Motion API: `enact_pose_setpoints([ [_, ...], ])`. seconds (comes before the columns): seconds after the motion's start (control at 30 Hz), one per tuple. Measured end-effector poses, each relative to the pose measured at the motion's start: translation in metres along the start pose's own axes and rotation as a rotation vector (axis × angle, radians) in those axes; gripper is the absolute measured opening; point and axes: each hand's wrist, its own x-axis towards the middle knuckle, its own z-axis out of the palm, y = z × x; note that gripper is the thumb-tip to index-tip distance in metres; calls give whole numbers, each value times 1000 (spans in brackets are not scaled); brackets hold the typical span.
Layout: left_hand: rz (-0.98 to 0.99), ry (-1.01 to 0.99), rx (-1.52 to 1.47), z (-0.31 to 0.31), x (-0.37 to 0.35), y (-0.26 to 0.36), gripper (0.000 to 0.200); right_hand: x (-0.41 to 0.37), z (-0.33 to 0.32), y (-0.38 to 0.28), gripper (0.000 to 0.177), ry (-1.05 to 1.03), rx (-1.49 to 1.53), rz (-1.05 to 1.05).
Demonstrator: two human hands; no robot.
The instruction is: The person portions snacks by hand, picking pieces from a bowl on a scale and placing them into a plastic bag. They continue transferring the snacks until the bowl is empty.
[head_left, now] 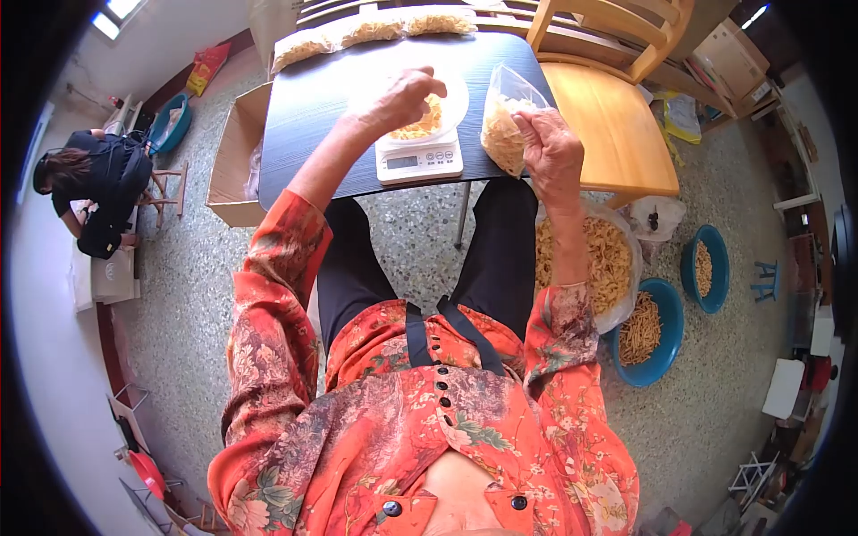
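Note:
My left hand [407,96], its fingers curled together, is above a white plate [458,100] holding pale yellow dried pieces [424,121]. Whether anything is inside those fingers is hidden. The plate rests on a white digital kitchen scale [420,161] near the table's front edge; its display is too small to read. My right hand [550,147] pinches the upper right edge of a clear plastic bag [505,134]. This bag stands upright, partly filled with similar pale pieces, at the table's right front corner.
Filled bags [371,34] line the dark table's [313,116] far edge. A wooden chair [599,116] adjoins it at right, a cardboard box [234,152] at left. A big bag of pieces [612,259] and blue basins [670,353] sit on the floor. Another person [103,183] sits far left.

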Motion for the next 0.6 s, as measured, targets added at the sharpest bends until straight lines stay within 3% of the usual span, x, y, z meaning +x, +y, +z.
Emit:
enact_pose_setpoints([
  [0.33,79,-46,199,3,-2,6,20,-9,1,-6,10,22,23,25],
  [0.53,-6,43,52,0,-4,-13,13,-10,-1,-6,9,7,20,50],
  [0.6,-198,81,-138,-13,-8,-10,14,-12,0,-4,9,5,21,53],
])
